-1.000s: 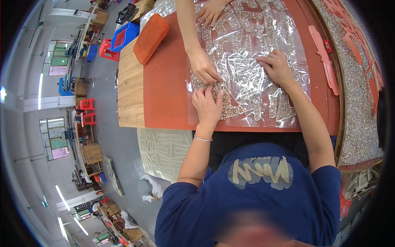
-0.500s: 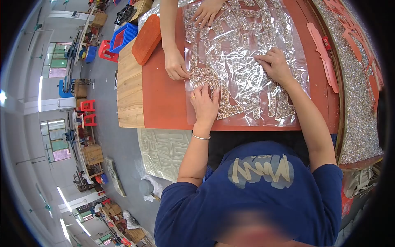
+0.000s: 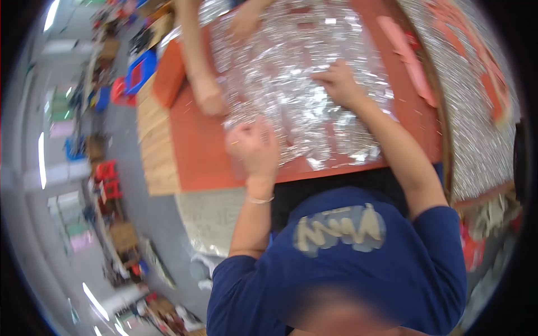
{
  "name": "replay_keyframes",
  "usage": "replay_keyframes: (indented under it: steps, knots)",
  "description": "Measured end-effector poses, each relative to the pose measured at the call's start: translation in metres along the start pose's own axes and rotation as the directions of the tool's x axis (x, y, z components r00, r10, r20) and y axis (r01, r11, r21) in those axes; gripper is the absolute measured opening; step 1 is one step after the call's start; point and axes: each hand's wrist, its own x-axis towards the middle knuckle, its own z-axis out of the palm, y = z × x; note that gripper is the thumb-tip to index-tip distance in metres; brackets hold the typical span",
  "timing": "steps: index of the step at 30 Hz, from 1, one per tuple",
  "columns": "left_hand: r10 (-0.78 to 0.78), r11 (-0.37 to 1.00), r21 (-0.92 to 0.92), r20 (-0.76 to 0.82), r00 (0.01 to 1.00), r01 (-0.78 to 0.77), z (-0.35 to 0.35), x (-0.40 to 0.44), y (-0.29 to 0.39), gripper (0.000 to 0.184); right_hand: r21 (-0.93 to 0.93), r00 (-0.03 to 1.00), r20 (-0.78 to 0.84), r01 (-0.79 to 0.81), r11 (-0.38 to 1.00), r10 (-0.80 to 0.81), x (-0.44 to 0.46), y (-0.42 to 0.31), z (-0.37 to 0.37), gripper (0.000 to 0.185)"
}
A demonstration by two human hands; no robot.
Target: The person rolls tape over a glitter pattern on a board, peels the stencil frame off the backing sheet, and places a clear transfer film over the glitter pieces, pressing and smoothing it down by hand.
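A clear plastic film [image 3: 302, 106] over glittering cut shapes lies on the red-brown board, with strong glare and motion blur. My left hand [image 3: 255, 148] is at the film's lower left corner, its fingers smeared by motion. Further right, my right hand [image 3: 339, 84] is over the film, thumb and forefinger pinched together at its wrinkled surface. A co-worker's hand [image 3: 208, 99] is at the film's left edge, just above my left hand. Their other hand [image 3: 246, 21] rests near the film's top left.
An orange-red block [image 3: 170, 73] stands on the board's left part, beside bare wood [image 3: 154, 140]. Pink strips [image 3: 406, 59] lie right of the film. Beyond a raised edge is a glitter-covered surface [image 3: 476, 145]. Blue trays [image 3: 140, 73] and red stools are at the left.
The whole view has shifted and blurred. The co-worker's near hand has gone from beside my left fingers to the film's left edge. My left fingers look more curled than before.
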Motion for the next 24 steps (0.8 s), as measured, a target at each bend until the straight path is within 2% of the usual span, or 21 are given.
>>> replay_keyframes:
  steps: [1, 2, 3, 4, 5, 6, 7, 8, 9, 10, 11, 12, 13, 14, 15, 16, 18, 19, 21, 22, 24]
  knots:
    - [0.043, 0.998, 0.040, -0.040, 0.998, -0.041, -0.008, 0.014, 0.014, 0.022, -0.017, 1.000, 0.007, 0.000, 1.000, 0.000, 0.000, 0.003, 0.003, 0.017]
    - [0.090, 0.995, -0.045, -0.024, 0.996, -0.092, -0.008, 0.032, 0.039, 0.022, -0.029, 0.999, 0.003, 0.045, 0.999, -0.045, 0.000, 0.003, 0.001, 0.015]
    - [0.174, 0.954, -0.253, 0.033, 0.984, -0.161, -0.009, 0.049, 0.068, 0.020, -0.022, 0.993, -0.058, 0.098, 0.995, -0.099, -0.001, 0.004, 0.001, 0.019]
    - [0.258, 0.877, -0.437, 0.070, 0.964, -0.203, -0.009, 0.063, 0.097, 0.019, -0.106, 0.983, -0.043, 0.170, 0.980, -0.176, -0.001, 0.005, -0.001, 0.019]
    - [0.430, 0.749, -0.558, 0.000, 0.903, -0.356, -0.003, 0.073, 0.134, 0.017, -0.177, 0.980, 0.115, 0.180, 0.968, -0.162, 0.000, 0.016, -0.003, 0.019]
    - [0.570, 0.594, -0.642, -0.091, 0.817, -0.485, 0.005, 0.078, 0.179, 0.016, -0.166, 0.976, -0.060, 0.198, 0.966, -0.211, -0.008, 0.019, 0.000, 0.018]
    - [0.562, 0.447, -0.793, -0.112, 0.820, -0.414, 0.011, 0.072, 0.231, 0.014, -0.161, 0.939, -0.233, 0.219, 0.962, -0.253, -0.016, 0.022, 0.005, 0.017]
    - [0.632, 0.284, -0.797, -0.263, 0.729, -0.533, 0.029, 0.071, 0.275, 0.011, -0.123, 0.982, -0.115, 0.136, 0.983, -0.150, -0.011, 0.007, -0.008, 0.016]
    - [0.735, 0.236, -0.685, -0.339, 0.588, -0.689, 0.023, 0.075, 0.312, 0.009, -0.081, 0.998, 0.021, 0.067, 0.994, -0.066, -0.003, -0.004, -0.013, 0.014]
    - [0.828, 0.220, -0.616, -0.292, 0.479, -0.757, 0.042, 0.060, 0.348, 0.010, -0.063, 0.992, -0.004, 0.129, 0.990, -0.130, -0.004, 0.006, -0.005, 0.014]
    - [0.900, 0.299, -0.660, -0.045, 0.434, -0.689, 0.032, 0.061, 0.377, 0.015, -0.068, 0.995, 0.001, 0.098, 0.993, -0.099, -0.004, 0.005, -0.005, 0.015]
    - [0.891, 0.411, -0.559, 0.081, 0.446, -0.720, 0.060, 0.043, 0.415, 0.021, -0.059, 0.997, 0.016, 0.075, 0.995, -0.074, -0.004, 0.004, -0.007, 0.016]
    - [0.830, 0.518, -0.521, 0.114, 0.546, -0.678, 0.074, 0.028, 0.429, 0.026, -0.019, 0.984, -0.056, 0.171, 0.985, -0.172, -0.003, 0.006, -0.004, 0.017]
    - [0.878, 0.477, -0.571, 0.270, 0.397, -0.668, 0.078, 0.025, 0.438, 0.027, -0.021, 0.985, -0.051, 0.162, 0.987, -0.163, -0.003, 0.003, -0.003, 0.016]
    - [0.876, 0.481, -0.563, 0.288, 0.386, -0.672, 0.070, 0.029, 0.429, 0.026, -0.002, 0.990, -0.051, 0.131, 0.991, -0.131, -0.003, 0.002, -0.006, 0.016]
    - [0.883, 0.469, -0.556, 0.298, 0.362, -0.686, 0.066, 0.029, 0.425, 0.024, -0.019, 0.988, -0.039, 0.150, 0.988, -0.151, -0.002, 0.003, -0.009, 0.016]
    - [0.894, 0.418, -0.571, 0.120, 0.432, -0.706, 0.080, 0.021, 0.419, 0.021, 0.005, 0.986, -0.034, 0.163, 0.987, -0.163, 0.000, -0.001, -0.010, 0.016]
    - [0.886, 0.438, -0.557, 0.135, 0.443, -0.706, 0.085, 0.020, 0.420, 0.021, -0.011, 0.989, -0.032, 0.145, 0.989, -0.145, 0.001, -0.001, -0.012, 0.016]
    - [0.877, 0.357, -0.633, -0.026, 0.480, -0.687, 0.092, 0.016, 0.421, 0.018, 0.002, 0.990, -0.021, 0.141, 0.990, -0.141, 0.002, -0.005, -0.014, 0.017]
    - [0.845, 0.349, -0.573, -0.151, 0.514, -0.742, 0.101, 0.010, 0.427, 0.016, -0.003, 0.992, -0.005, 0.126, 0.992, -0.126, 0.002, -0.006, -0.015, 0.018]
    - [0.859, 0.321, -0.571, -0.160, 0.487, -0.755, 0.104, 0.004, 0.432, 0.016, -0.007, 0.992, -0.004, 0.129, 0.992, -0.129, 0.003, -0.006, -0.015, 0.016]
